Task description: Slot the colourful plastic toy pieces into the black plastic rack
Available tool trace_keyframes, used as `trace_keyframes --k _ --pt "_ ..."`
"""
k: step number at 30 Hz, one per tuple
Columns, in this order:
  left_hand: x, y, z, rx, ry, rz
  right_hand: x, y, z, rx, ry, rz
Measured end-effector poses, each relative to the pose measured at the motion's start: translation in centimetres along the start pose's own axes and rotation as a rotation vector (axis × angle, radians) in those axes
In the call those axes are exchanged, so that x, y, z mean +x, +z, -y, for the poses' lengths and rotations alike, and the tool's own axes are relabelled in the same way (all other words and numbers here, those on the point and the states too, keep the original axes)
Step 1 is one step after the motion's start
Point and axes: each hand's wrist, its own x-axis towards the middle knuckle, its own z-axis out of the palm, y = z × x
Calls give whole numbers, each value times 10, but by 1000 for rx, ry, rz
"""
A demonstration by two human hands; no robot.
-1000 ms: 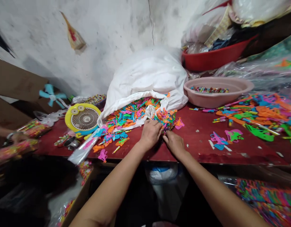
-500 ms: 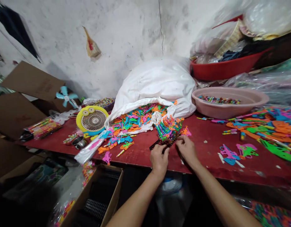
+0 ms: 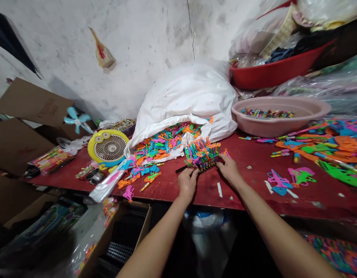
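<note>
A black slotted rack [image 3: 208,166] lies on the red table, filled with several small plastic pieces [image 3: 202,152] in orange, green, blue and pink that stand upright. My left hand [image 3: 187,182] closes on its front left edge, thumb and fingers bent together. At the other end, my right hand [image 3: 229,169] has its curled fingers against the rack's right side. Just behind the rack, a big white sack [image 3: 187,94] spills similar loose plastic pieces [image 3: 164,144] from its mouth.
To the left stand a yellow fan [image 3: 110,148] and cardboard boxes [image 3: 36,102]. A pink basin [image 3: 279,125] of small colourful items is at the right, below a red basin [image 3: 279,75]. Plastic pieces [image 3: 340,150] pile up at the right. An open carton [image 3: 143,227] sits below the table edge.
The rack has turned and settled flatter, so its slotted front and upright pieces show more. Both hands stay at its ends. The whole view has shifted slightly.
</note>
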Motion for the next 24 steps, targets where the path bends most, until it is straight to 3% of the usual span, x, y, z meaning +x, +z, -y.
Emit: trace_keyframes --k 6,15,24 --pt "14 -5 17 68 20 42 -6 1 1 -96 -96 29" --pt "11 6 11 255 2 40 -13 4 -1 -176 -177 18" --pt "8 1 9 370 37 102 -15 6 -1 -217 -185 -3"
